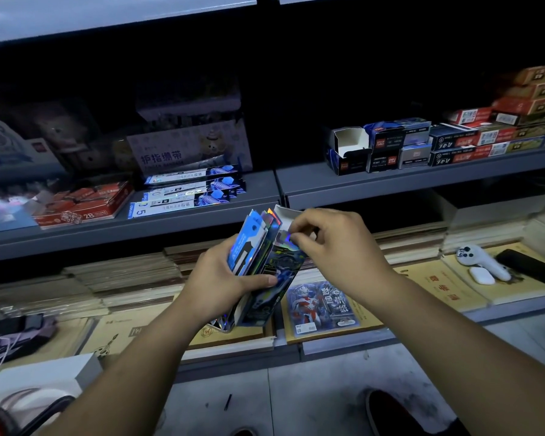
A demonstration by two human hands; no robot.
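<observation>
My left hand (216, 283) grips an open dark display box (265, 297) with a shiny holographic print, holding it upright in front of the lower shelf. Several flat blue-and-white packs (247, 243) stand inside it and stick out of its top. My right hand (334, 247) reaches in from the right and pinches the holographic top edge of the box or of a pack at its opening; which one I cannot tell. Three matching blue-and-white packs (186, 191) lie stacked on the grey middle shelf (202, 221) just above.
Red boxes (82, 206) lie left on the middle shelf; dark and orange stationery boxes (453, 136) fill its right side. The lower shelf holds stacked yellow notebooks (447, 287), a hero-print pack (323, 305), a white controller (479, 259) and a white earbud case (482, 275). A shoe (394, 410) is on the floor.
</observation>
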